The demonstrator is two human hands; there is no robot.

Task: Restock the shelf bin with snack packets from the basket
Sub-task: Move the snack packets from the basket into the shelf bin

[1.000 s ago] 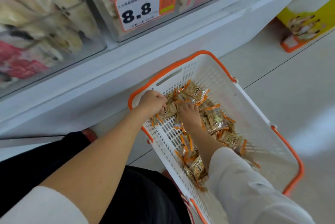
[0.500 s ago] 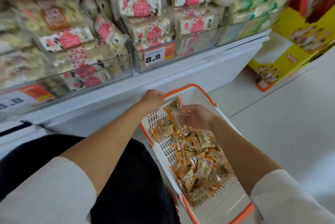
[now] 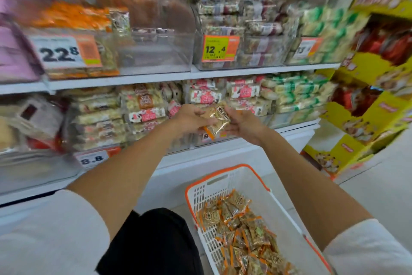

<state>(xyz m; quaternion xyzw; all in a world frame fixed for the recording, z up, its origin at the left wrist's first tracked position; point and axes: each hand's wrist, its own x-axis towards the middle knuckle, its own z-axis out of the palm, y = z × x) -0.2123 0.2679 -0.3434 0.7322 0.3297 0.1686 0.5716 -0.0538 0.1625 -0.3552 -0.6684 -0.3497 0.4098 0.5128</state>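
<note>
Both of my hands are raised in front of the lower shelf, holding a small bunch of gold and orange snack packets (image 3: pixel 217 118) between them. My left hand (image 3: pixel 190 118) grips the bunch from the left, and my right hand (image 3: pixel 243 124) holds it from the right. Down on the floor stands the white basket with an orange rim (image 3: pixel 225 172), with several more of the same packets (image 3: pixel 243 232) lying in it. On the upper shelf, a clear plastic bin (image 3: pixel 153 52) holds orange and gold packets (image 3: pixel 73 17) at its left side; its right part looks bare.
Clear bins of wrapped snack bars (image 3: pixel 142 114) fill the lower shelf behind my hands. Price tags read 22.8 (image 3: pixel 59 53), 12.4 (image 3: pixel 217 48) and 8.8 (image 3: pixel 92 159). A yellow cardboard display stand (image 3: pixel 365 118) is at the right. My dark-clothed knee (image 3: pixel 153 241) is beside the basket.
Both hands lifted out of the basket with packets and rose to shelf height. My view tilted up from the basket to the shelves.
</note>
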